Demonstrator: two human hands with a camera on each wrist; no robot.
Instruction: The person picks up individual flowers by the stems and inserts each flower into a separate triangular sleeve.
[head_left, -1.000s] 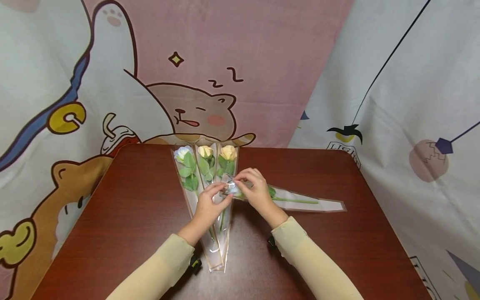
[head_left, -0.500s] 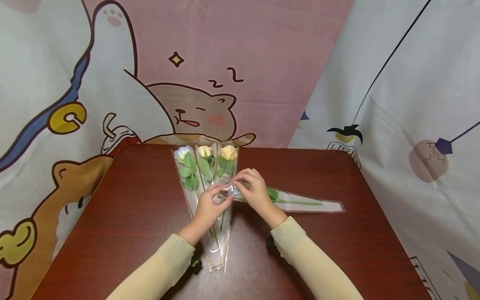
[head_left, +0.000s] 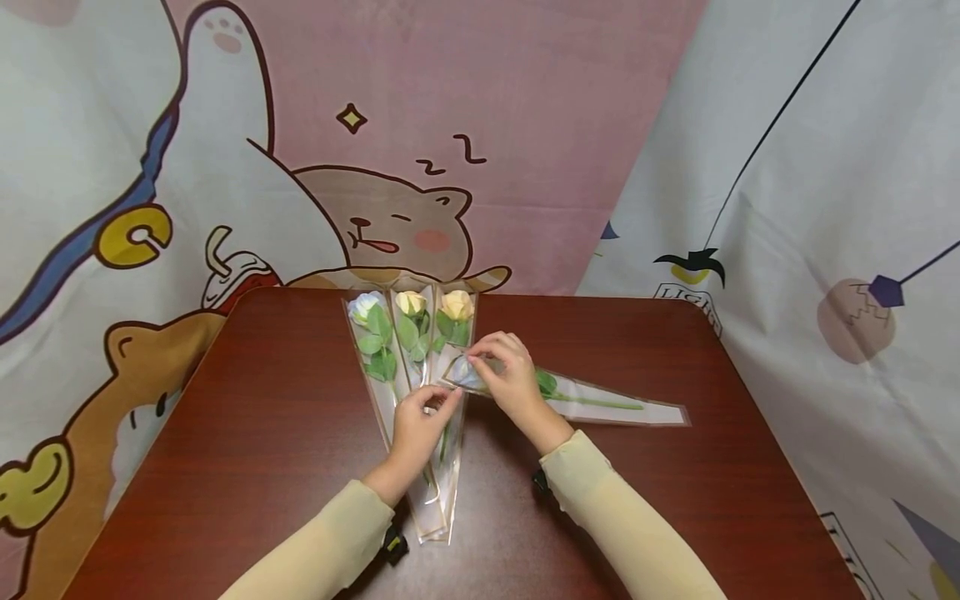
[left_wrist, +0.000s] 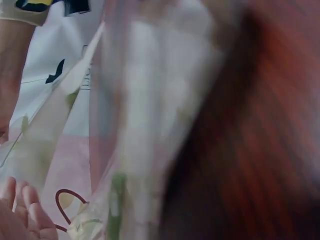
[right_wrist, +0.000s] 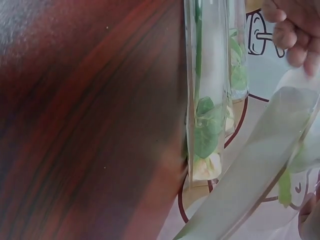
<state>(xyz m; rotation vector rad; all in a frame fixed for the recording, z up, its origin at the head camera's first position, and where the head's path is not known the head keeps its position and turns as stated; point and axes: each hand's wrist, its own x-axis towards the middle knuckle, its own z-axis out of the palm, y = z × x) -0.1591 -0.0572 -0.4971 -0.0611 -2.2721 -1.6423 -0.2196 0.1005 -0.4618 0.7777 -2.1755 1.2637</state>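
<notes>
In the head view a blue artificial rose [head_left: 465, 372] lies crosswise in a clear flower sleeve [head_left: 585, 396], its top end over other wrapped roses. My right hand [head_left: 513, 383] pinches the sleeve's upper edge by the bloom. Just below the sleeve's open end is my left hand [head_left: 416, 425], its fingers loosely bent and its thumb tip close to the lower corner. The left wrist view is blurred, with loose fingers [left_wrist: 32, 212] at its lower left. In the right wrist view the pale sleeve [right_wrist: 250, 170] runs up toward the left hand [right_wrist: 295, 35].
Beneath lie a blue-white rose [head_left: 366, 308], a pale yellow rose [head_left: 410, 303] and a peach rose [head_left: 457, 306], side by side in clear sleeves. All rest on a dark red wooden table [head_left: 285, 433]. A printed cartoon cloth [head_left: 562, 150] hangs behind its back edge.
The left hand has drawn back from the sleeve's top end toward the person. The sleeve's end, bunched between both hands before, now lies flatter. The right hand has barely moved.
</notes>
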